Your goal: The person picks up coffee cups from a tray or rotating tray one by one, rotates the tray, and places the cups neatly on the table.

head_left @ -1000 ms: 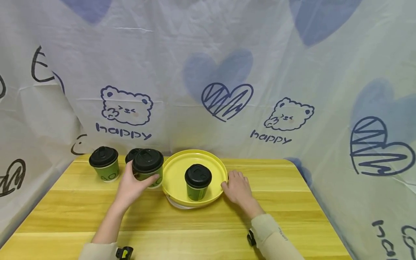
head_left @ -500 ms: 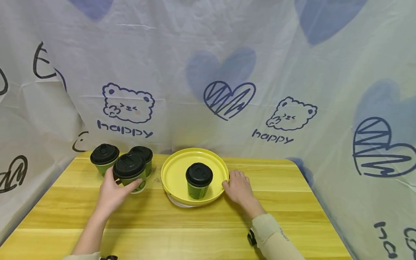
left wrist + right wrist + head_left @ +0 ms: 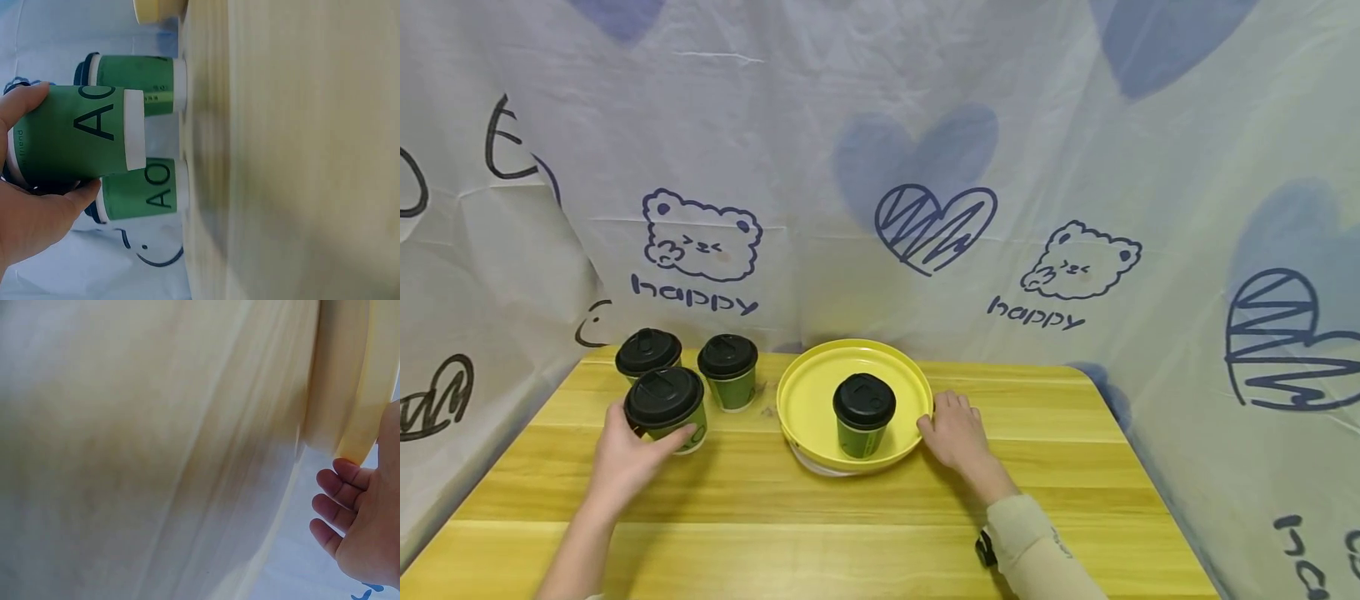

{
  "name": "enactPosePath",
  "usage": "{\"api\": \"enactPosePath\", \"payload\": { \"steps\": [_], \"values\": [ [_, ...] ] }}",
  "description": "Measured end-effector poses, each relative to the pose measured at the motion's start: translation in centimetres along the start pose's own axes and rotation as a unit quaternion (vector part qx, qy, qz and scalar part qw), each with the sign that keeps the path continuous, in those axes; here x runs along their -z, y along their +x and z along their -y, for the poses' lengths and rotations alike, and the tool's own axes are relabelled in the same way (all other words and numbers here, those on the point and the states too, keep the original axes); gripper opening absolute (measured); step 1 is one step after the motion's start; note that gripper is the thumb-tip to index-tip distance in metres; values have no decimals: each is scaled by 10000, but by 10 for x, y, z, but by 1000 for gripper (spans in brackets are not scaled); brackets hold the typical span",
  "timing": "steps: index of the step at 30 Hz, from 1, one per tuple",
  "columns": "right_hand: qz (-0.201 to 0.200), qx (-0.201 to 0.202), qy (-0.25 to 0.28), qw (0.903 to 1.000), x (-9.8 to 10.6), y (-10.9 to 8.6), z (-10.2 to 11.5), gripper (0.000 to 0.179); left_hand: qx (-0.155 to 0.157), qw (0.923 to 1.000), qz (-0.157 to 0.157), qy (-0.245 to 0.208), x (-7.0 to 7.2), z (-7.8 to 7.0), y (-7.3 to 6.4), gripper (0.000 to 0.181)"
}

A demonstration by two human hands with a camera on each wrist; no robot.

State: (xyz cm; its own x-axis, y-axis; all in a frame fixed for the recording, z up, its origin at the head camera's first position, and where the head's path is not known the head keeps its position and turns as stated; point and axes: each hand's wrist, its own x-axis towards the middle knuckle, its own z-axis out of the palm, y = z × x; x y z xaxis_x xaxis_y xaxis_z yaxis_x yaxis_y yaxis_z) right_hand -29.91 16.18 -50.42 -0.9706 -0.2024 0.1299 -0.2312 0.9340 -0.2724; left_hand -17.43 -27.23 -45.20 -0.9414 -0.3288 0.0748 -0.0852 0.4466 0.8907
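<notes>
Head view is showing me both hands working well apart. My left hand (image 3: 628, 454) is gripping a black-lidded green cup (image 3: 667, 406) between thumb and fingers, holding it just above the wooden surface (image 3: 820, 537). Behind it, a corner cup (image 3: 649, 353) and a neighbouring cup (image 3: 730, 371) are standing upright. My right hand (image 3: 957, 433) is touching the rim of a yellow tray (image 3: 808, 400), fingers loosely extended, while another lidded cup (image 3: 863, 417) is standing on that tray.

Soft shadows fall on the tabletop (image 3: 820, 533), hazy from right wrist.
</notes>
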Motion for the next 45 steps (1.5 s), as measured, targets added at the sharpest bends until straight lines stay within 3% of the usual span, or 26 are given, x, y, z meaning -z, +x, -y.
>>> {"api": "enactPosePath", "payload": {
  "steps": [3, 9, 11, 25, 34, 45],
  "values": [
    [-15, 17, 15, 10000, 0, -1, 0, 36, -117, 9997, -174, 141, 4, 6, 1, 96],
    [-41, -8, 41, 10000, 0, -2, 0, 35, -772, 9942, -682, 304, 13, 20, 9, 55],
    [-46, -9, 52, 10000, 0, -2, 0, 35, -806, 9934, -753, 304, 17, 25, 11, 54],
    [-71, 12, 56, 10000, -1, -3, 0, 33, -79, 9941, -879, 632, 41, 41, 14, 68],
    [-67, -2, 63, 10000, -2, -2, 0, 33, 453, 9944, -767, 569, 44, 43, 14, 82],
    [-62, -20, 53, 10000, -1, -3, 1, 33, 477, 9924, -861, 744, 44, 49, 15, 73]
  ]
}}
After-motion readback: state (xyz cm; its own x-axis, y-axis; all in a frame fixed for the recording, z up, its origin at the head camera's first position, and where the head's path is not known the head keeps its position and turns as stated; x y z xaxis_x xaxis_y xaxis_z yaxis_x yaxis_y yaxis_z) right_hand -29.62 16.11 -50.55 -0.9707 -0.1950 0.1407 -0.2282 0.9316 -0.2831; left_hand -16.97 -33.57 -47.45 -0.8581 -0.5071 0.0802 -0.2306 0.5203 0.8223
